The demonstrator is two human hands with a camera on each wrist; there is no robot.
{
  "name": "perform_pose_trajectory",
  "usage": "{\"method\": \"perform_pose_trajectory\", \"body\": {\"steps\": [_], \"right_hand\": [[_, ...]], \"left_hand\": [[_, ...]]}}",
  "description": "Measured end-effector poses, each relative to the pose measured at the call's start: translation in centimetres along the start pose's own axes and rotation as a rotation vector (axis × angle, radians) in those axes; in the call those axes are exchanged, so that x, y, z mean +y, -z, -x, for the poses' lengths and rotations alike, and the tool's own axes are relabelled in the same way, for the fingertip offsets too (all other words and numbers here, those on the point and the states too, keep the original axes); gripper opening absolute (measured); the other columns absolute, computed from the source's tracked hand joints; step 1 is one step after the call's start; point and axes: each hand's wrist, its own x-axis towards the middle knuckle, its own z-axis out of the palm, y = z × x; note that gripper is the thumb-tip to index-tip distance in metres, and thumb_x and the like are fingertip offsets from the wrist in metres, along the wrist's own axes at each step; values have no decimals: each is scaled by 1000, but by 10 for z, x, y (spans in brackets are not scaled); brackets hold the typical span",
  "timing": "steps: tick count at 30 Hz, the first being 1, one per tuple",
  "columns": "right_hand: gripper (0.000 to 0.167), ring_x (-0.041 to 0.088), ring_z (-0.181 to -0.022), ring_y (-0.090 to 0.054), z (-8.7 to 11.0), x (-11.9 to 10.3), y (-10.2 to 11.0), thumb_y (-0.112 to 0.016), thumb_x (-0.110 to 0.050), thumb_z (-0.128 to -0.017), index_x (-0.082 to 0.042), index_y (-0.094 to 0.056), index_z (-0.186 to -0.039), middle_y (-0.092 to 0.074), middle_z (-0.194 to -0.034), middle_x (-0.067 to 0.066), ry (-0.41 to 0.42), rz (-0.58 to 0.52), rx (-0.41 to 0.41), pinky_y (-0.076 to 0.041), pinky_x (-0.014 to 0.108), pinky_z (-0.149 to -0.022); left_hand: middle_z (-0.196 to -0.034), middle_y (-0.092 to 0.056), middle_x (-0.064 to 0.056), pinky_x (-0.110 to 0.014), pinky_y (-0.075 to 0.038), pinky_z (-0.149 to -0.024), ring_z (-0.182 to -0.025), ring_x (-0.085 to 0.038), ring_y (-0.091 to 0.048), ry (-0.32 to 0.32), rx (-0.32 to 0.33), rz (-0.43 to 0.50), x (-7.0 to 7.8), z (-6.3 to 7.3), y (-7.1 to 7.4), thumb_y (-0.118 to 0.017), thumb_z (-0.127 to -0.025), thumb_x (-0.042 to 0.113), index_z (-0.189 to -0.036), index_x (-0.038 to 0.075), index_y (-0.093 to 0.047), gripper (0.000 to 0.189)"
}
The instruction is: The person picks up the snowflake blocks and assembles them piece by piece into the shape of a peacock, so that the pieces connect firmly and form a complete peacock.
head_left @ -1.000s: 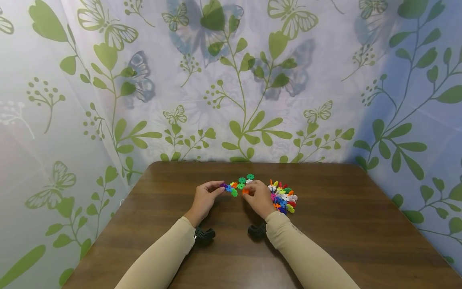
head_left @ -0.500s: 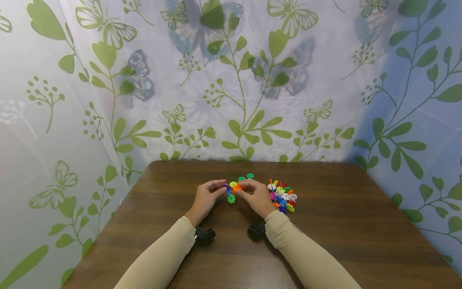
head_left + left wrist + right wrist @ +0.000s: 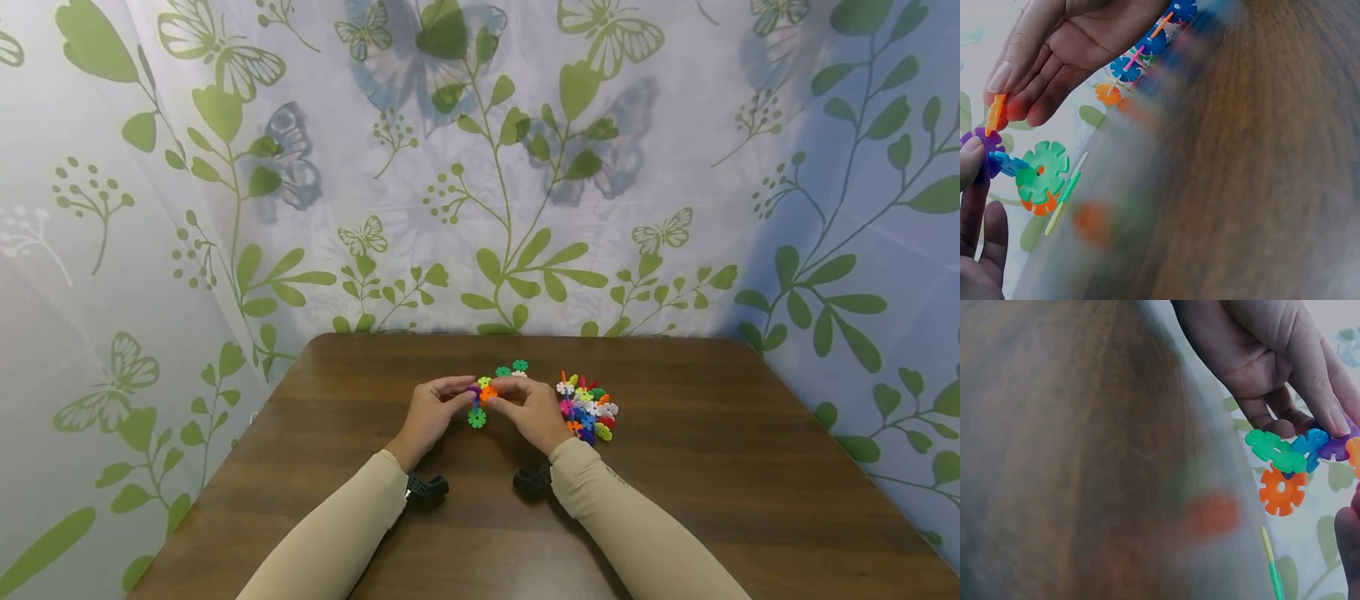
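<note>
My left hand (image 3: 426,418) pinches a purple flower-shaped snap disc (image 3: 988,150) between thumb and fingers. Joined to it are a blue disc (image 3: 1311,447), a green disc (image 3: 1275,450) and, by the look of it, an orange disc (image 3: 1282,490) below the green one. An orange disc (image 3: 995,115) is pinched by my right hand (image 3: 538,415), its edge right at the purple disc. Both hands are close together over the table, the green disc (image 3: 476,417) hanging on the near side. My fingers partly cover the purple disc in the head view.
A heap of mixed-colour discs (image 3: 587,408) lies on the brown table (image 3: 675,483), right of my right hand. Green discs (image 3: 520,366) lie behind the hands. A butterfly-and-leaf patterned curtain (image 3: 480,208) hangs beyond the far edge. Dark devices (image 3: 427,489) sit at the wrists.
My right hand has brought the orange disc left to the purple disc. The joined discs have turned, so the green one now hangs nearer me.
</note>
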Motion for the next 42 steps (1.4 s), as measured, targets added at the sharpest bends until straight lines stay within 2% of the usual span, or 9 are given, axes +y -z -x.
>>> {"method": "perform_pose_trajectory", "body": {"steps": [9,20,25,27,30,33,34,37,42], "right_hand": [[23,24,-112,-70,-3,4,2,-79,-12,-97,-6,-80,-119,-75,-121,6,-95,-110,-67,-57,36,-95],[27,30,-122,-64,2,-6,2,-76,-4,-98,1,-76,-125,-72,-126,13,-223,-284,-71,-54,36,-99],[27,29,-118,-66,4,-8,3,-76,-5,-98,-1,-76,-125,-73,-124,12,-212,-230,-78,-55,37,-98],[27,29,-116,-67,4,-8,4,-76,-7,-99,-1,-76,-126,-73,-123,12,-187,-190,-84,-55,38,-98],[32,27,-111,-70,4,-7,6,-77,-10,-99,0,-74,-129,-74,-121,11,-146,-109,-81,-56,39,-96],[33,25,-104,-71,2,-6,12,-78,-11,-98,-2,-74,-129,-74,-118,13,-116,-29,-50,-58,38,-91],[33,25,-103,-71,2,-6,15,-78,-11,-98,-2,-74,-129,-73,-117,14,-109,-15,-37,-59,38,-90],[28,26,-101,-70,0,-5,26,-78,-11,-98,-4,-75,-126,-73,-117,17,-94,-2,19,-59,35,-86],[21,29,-95,-67,-1,-11,61,-76,-12,-100,-1,-77,-117,-74,-113,16,-42,18,191,-55,25,-76]], "left_hand": [[-101,-78,-14,-30,-60,-82,-96,-35,-75,-72,-33,-50,4,1,-1,-79,-94,2,-115,-11,-75,25],[-100,-78,-16,-33,-61,-81,-95,-37,-75,-38,1,-28,8,4,-5,-80,-93,1,-113,-9,-77,22],[-100,-77,-20,-28,-60,-80,-96,-40,-75,-29,-5,-62,8,4,-6,-77,-94,-5,-113,-12,-75,21],[-101,-77,-22,-29,-60,-81,-97,-41,-74,-22,-10,-75,13,5,-7,-76,-94,-8,-113,-14,-74,20],[-101,-77,-18,-31,-61,-82,-96,-36,-75,-16,-22,-76,11,5,-6,-76,-95,-4,-114,-13,-75,21],[-101,-78,-13,-33,-61,-83,-95,-30,-76,-30,-28,-55,7,5,-5,-78,-95,2,-115,-11,-75,24],[-101,-79,-12,-33,-61,-83,-95,-28,-76,-31,-32,-48,2,4,-3,-79,-95,4,-116,-10,-75,25],[-101,-79,-12,-33,-60,-83,-96,-29,-76,-34,-32,-49,1,3,-3,-79,-95,4,-116,-10,-75,26],[-100,-79,-10,-29,-60,-83,-98,-26,-76,-31,-27,-87,0,2,-3,-81,-93,6,-113,-4,-79,22]]}}
